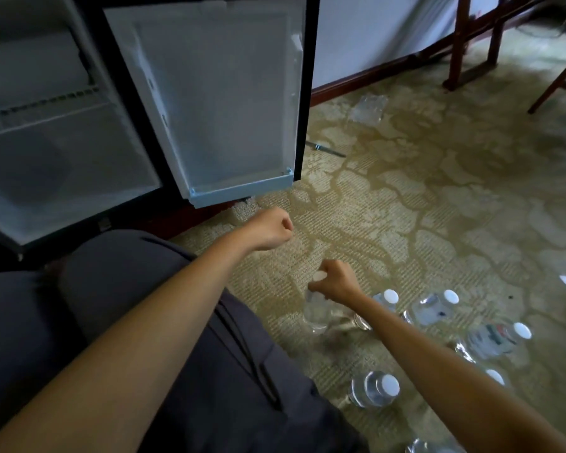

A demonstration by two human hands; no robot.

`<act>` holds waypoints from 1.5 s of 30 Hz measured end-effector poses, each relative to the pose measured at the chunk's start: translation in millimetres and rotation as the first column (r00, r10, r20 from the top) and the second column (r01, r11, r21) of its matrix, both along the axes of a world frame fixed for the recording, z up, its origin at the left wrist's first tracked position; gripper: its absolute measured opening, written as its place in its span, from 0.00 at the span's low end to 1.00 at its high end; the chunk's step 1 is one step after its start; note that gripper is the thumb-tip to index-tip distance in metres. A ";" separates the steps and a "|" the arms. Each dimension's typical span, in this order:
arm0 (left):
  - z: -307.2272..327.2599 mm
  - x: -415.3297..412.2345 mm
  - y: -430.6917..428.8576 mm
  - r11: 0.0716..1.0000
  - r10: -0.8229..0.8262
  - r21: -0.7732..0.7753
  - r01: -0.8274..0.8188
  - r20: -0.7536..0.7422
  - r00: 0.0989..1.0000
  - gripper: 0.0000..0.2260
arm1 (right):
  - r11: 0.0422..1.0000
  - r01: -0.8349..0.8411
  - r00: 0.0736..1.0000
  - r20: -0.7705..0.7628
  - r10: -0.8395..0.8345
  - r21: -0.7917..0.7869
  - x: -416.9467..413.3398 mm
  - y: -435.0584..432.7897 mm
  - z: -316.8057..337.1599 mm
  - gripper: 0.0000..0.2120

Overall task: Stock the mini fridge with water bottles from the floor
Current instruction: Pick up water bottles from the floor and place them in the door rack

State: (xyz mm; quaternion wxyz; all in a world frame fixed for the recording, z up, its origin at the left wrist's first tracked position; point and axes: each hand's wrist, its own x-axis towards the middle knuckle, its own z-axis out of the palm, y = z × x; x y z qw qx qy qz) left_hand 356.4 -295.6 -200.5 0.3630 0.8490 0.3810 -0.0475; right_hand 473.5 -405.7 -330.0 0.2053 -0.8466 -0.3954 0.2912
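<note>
Your right grip [336, 282] clasps the top of a water bottle [315, 313], its body at the grip's seven o'clock, while your left grip [269, 229] is clenched empty.

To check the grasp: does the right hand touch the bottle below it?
Touching. In the head view the right hand is curled round the top of the bottle.

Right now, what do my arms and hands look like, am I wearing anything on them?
The left forearm and right forearm are bare: no sleeves, watch or bracelet in view. The left hand and right hand wear no gloves; no rings I can make out.
</note>
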 end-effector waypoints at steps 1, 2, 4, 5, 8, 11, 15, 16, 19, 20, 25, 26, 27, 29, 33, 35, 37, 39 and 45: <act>5.9 -0.1 7.6 1.000 -0.018 0.013 0.018 -0.001 1.000 0.13 | 0.999 0.004 0.999 -0.037 -0.002 0.053 1.7 7.9 15.6 0.11; 12.4 0.1 16.1 0.999 -0.035 0.018 0.035 0.002 0.999 0.12 | 0.994 0.010 0.997 -0.072 -0.002 0.113 4.4 18.1 31.2 0.11; 21.2 -2.0 34.7 0.998 -0.061 0.011 0.061 0.003 0.998 0.12 | 0.975 0.026 0.991 -0.137 0.005 0.221 7.3 39.7 61.9 0.10; 24.0 -4.5 45.1 0.998 -0.064 0.007 0.064 -0.001 0.998 0.13 | 0.963 0.029 0.987 -0.158 0.015 0.269 8.0 51.9 76.9 0.09; 27.2 -16.7 74.4 0.996 -0.068 -0.054 0.066 -0.041 0.997 0.21 | 0.922 0.009 0.982 -0.178 0.065 0.386 5.6 91.3 114.8 0.05; 29.3 -26.2 98.6 0.987 -0.050 -0.153 0.049 -0.005 0.999 0.25 | 0.884 -0.057 0.972 -0.176 0.155 0.465 0.5 131.3 145.4 0.07; 33.8 -38.5 133.1 0.988 0.011 -0.154 0.020 0.198 0.980 0.19 | 0.829 -0.204 0.925 -0.175 0.337 0.521 -11.7 179.3 175.1 0.05; 34.0 -42.6 140.4 0.989 0.000 -0.147 0.034 0.227 0.974 0.18 | 0.820 -0.237 0.908 -0.182 0.377 0.521 -15.8 188.5 179.9 0.04; 26.3 -57.0 162.9 0.983 -0.004 -0.177 0.052 0.262 0.965 0.21 | 0.793 -0.326 0.844 -0.220 0.489 0.515 -30.3 218.8 185.8 0.05; 20.9 -61.8 170.2 0.983 0.037 -0.181 0.014 0.272 0.962 0.23 | 0.789 -0.338 0.824 -0.242 0.512 0.514 -35.7 227.1 185.6 0.06; -12.8 -85.6 200.2 0.931 0.351 -0.231 -0.282 0.365 0.862 0.25 | 0.812 -0.182 0.775 -0.427 0.466 0.555 -39.8 257.1 148.2 0.14; -17.8 -89.2 203.2 0.901 0.423 -0.286 -0.327 0.406 0.810 0.25 | 0.835 -0.181 0.784 -0.436 0.442 0.520 -39.1 258.4 134.6 0.16; -22.5 -91.7 207.2 0.872 0.481 -0.327 -0.364 0.430 0.764 0.24 | 0.867 -0.220 0.809 -0.413 0.419 0.448 -40.0 260.8 118.7 0.18; -27.8 -90.9 217.5 0.846 0.530 -0.336 -0.414 0.450 0.719 0.22 | 0.907 -0.302 0.855 -0.337 0.394 0.295 -46.9 265.2 90.2 0.20; -28.7 -74.0 236.7 0.872 0.489 -0.293 -0.393 0.455 0.744 0.24 | 0.915 -0.262 0.890 -0.289 0.352 0.307 -63.0 279.4 63.8 0.22; -30.2 -66.8 243.0 0.890 0.455 -0.257 -0.377 0.441 0.773 0.26 | 0.911 -0.180 0.903 -0.304 0.303 0.371 -64.4 289.0 59.2 0.24; -31.2 -62.9 247.2 0.901 0.433 -0.207 -0.380 0.441 0.786 0.26 | 0.908 -0.122 0.936 -0.257 0.239 0.400 -62.8 298.8 54.1 0.24; -31.4 -62.2 253.5 0.914 0.400 -0.124 -0.387 0.445 0.802 0.25 | 0.916 -0.078 0.958 -0.224 0.177 0.393 -60.1 313.1 48.4 0.25; -43.8 -77.2 271.1 0.866 0.333 0.242 -0.437 0.374 0.866 0.09 | 0.944 0.011 0.979 -0.195 0.057 0.329 -55.9 346.0 25.0 0.27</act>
